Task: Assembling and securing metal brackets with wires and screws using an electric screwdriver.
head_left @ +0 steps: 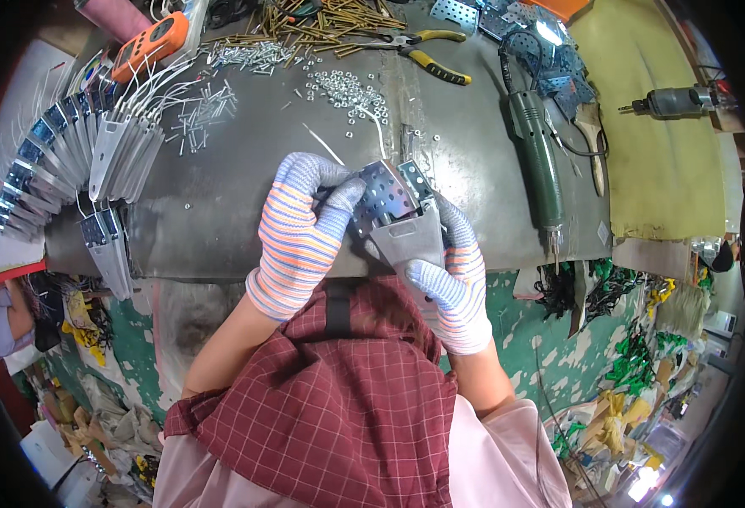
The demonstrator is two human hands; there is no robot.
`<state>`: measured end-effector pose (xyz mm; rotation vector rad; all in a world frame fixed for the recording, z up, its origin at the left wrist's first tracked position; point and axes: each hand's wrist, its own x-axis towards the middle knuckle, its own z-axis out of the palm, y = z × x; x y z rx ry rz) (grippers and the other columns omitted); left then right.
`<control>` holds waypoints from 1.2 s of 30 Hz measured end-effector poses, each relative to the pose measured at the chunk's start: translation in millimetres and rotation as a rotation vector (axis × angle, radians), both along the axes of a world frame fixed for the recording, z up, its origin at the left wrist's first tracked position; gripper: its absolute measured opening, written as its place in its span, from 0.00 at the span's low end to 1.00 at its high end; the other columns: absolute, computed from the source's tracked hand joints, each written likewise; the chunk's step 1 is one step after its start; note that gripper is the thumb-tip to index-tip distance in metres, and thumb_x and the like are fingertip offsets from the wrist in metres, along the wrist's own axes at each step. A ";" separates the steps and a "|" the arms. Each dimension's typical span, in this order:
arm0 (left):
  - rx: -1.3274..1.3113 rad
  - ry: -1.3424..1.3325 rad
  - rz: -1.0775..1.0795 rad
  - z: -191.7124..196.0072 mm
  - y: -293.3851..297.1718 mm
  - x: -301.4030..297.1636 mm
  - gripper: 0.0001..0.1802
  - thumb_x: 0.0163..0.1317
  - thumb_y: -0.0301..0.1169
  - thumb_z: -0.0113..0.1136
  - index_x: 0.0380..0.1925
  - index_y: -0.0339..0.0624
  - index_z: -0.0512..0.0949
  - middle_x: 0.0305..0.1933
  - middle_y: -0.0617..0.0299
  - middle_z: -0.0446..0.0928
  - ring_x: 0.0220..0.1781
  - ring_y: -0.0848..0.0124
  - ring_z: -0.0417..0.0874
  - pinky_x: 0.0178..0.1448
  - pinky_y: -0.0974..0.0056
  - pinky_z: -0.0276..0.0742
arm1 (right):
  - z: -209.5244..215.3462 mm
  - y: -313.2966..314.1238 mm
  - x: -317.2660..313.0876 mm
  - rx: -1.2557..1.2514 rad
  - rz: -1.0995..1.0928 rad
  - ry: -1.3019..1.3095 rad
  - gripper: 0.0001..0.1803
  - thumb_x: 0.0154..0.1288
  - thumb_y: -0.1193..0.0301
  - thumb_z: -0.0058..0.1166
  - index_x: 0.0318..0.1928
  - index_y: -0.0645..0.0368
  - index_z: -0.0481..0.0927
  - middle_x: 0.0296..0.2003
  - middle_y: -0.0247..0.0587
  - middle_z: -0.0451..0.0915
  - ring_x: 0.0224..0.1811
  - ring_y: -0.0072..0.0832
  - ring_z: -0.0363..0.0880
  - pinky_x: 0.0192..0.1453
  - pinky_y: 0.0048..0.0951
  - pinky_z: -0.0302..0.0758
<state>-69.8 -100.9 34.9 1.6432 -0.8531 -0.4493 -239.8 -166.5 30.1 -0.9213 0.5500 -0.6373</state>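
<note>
Both of my hands wear striped knit gloves and meet over the near edge of the dark bench. My right hand point(455, 296) grips a grey tapered metal housing point(410, 241), with its thumb across the front. At the housing's wide upper end sits a bent metal plate point(382, 193) full of round holes. The fingers of my left hand point(300, 229) are pinched at that plate's left edge; the fingertips partly cover what they hold. White wire point(380, 135) sticks up behind the plate. The housing's back is hidden by my right hand.
Tapered housings with wires point(59, 152) fan out at left, beside an orange meter point(148, 46). Loose screws point(207, 114), nuts point(347, 91), brass-coloured rods point(321, 25) and yellow-handled pliers point(436, 68) lie ahead. At right are a green power screwdriver point(537, 161), brush point(592, 144) and drill point(677, 102).
</note>
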 end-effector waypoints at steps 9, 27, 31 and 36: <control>-0.210 -0.556 0.093 -7.8 5.1 3.6 0.09 0.51 0.24 0.69 0.31 0.41 0.78 0.31 0.54 0.74 0.33 0.57 0.78 0.35 0.59 0.74 | 2.0 2.8 8.8 -0.019 0.041 0.020 0.37 0.56 0.76 0.60 0.67 0.59 0.62 0.59 0.44 0.71 0.62 0.31 0.69 0.66 0.34 0.65; -0.205 0.446 0.128 -14.7 -4.5 -20.3 0.09 0.61 0.24 0.62 0.38 0.38 0.73 0.36 0.58 0.76 0.36 0.69 0.79 0.41 0.64 0.76 | 5.7 21.4 7.7 -0.569 0.003 0.204 0.34 0.60 0.82 0.50 0.68 0.62 0.59 0.65 0.47 0.64 0.68 0.34 0.63 0.71 0.34 0.59; -0.452 0.316 0.031 -11.4 0.8 -46.5 0.11 0.63 0.25 0.60 0.44 0.38 0.73 0.45 0.54 0.75 0.50 0.66 0.77 0.56 0.62 0.73 | -2.1 28.9 14.6 -0.706 -0.139 0.264 0.36 0.60 0.81 0.49 0.69 0.62 0.56 0.64 0.51 0.64 0.67 0.37 0.65 0.70 0.35 0.61; -0.241 0.025 -0.041 -35.4 0.9 -34.9 0.10 0.58 0.27 0.63 0.40 0.40 0.76 0.47 0.51 0.75 0.50 0.58 0.77 0.55 0.58 0.73 | 3.9 11.3 6.7 -0.984 -0.042 0.437 0.30 0.63 0.71 0.53 0.65 0.63 0.63 0.54 0.60 0.74 0.58 0.51 0.74 0.63 0.41 0.69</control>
